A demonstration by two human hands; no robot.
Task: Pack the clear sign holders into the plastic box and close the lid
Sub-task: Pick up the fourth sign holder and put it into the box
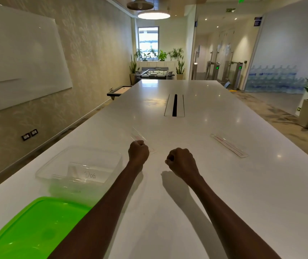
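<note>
On white table, clear plastic box, sign holder lying flat

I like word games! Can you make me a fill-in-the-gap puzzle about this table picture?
1. The lid lying beside the plastic box is coloured ____.
2. The sign holder inside the box has the word ____ written on it.
3. Both the left hand and the right hand are closed into ____.

Missing words: green; Dog; fists
</note>
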